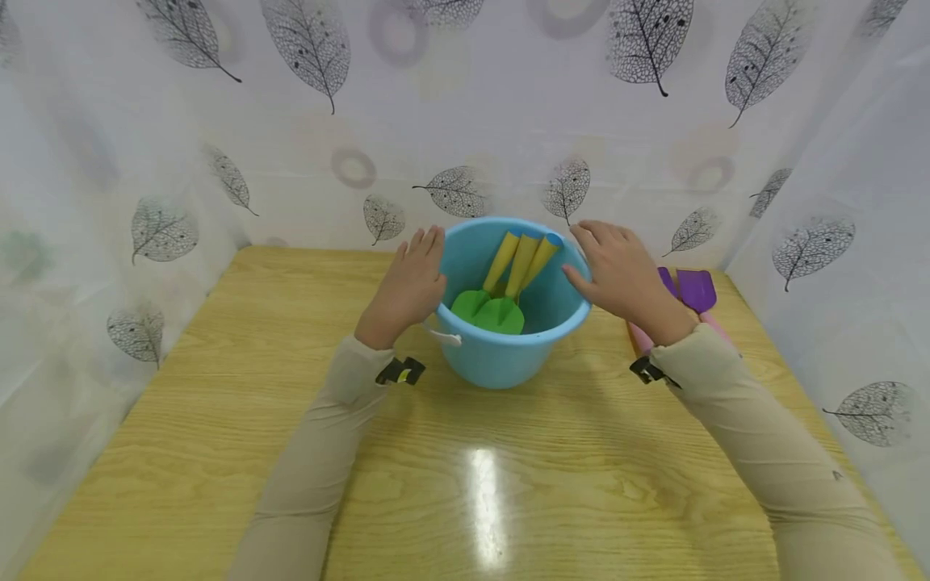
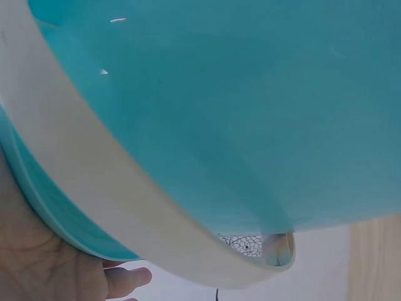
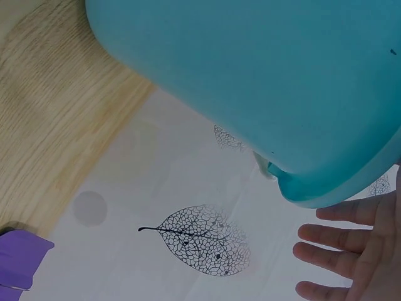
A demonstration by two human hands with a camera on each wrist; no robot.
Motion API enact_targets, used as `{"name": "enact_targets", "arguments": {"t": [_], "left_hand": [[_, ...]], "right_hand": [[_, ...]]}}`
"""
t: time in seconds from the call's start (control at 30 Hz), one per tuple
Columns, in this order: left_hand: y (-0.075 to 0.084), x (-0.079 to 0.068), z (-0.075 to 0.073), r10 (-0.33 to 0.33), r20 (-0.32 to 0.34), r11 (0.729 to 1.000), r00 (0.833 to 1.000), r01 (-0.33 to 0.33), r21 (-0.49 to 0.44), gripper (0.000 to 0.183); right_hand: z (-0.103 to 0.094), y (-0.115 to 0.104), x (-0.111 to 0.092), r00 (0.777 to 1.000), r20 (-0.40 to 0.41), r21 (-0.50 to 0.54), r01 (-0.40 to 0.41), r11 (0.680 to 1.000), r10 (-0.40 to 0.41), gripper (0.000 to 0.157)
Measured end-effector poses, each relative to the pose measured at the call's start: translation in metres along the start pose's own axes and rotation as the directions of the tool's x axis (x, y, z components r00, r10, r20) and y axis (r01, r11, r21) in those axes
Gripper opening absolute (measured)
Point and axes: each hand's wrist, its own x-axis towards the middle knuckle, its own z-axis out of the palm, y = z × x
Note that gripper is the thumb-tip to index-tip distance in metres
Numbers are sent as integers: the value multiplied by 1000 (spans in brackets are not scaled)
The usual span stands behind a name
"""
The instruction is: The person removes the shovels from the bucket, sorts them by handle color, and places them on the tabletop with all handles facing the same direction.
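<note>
Blue bucket [image 1: 497, 363] stood on the tabletop [image 1: 407, 484], toward far edge, green-yellow shovels [image 1: 501, 315] inside. Left hand [image 1: 408, 286], fingers extended, lay at its left side; right hand [image 1: 616, 270], fingers spread, at its right.

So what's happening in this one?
A person's left grip and right grip are at opposite sides of a light-blue, round plastic bucket, fingers extended rather than curled round its rim. The bucket stands on a wood-grained table, with green-headed, yellow-handled toy tools inside. Purple-headed, pink-handled toy tools lie to its right, partly hidden.
</note>
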Motion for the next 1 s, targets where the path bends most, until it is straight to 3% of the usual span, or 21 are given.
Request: {"name": "enact_targets", "arguments": {"t": [0.3, 1.0], "left_hand": [[-1, 0, -1, -4, 0, 1000, 1000, 4, -17, 61], [-3, -1, -7, 22, 30, 997, 999, -20, -74, 63]], "right_hand": [[-2, -1, 2, 974, 222, 83, -74, 994, 53, 63], [-10, -6, 8, 927, 372, 140, -112, 984, 52, 58]]}}
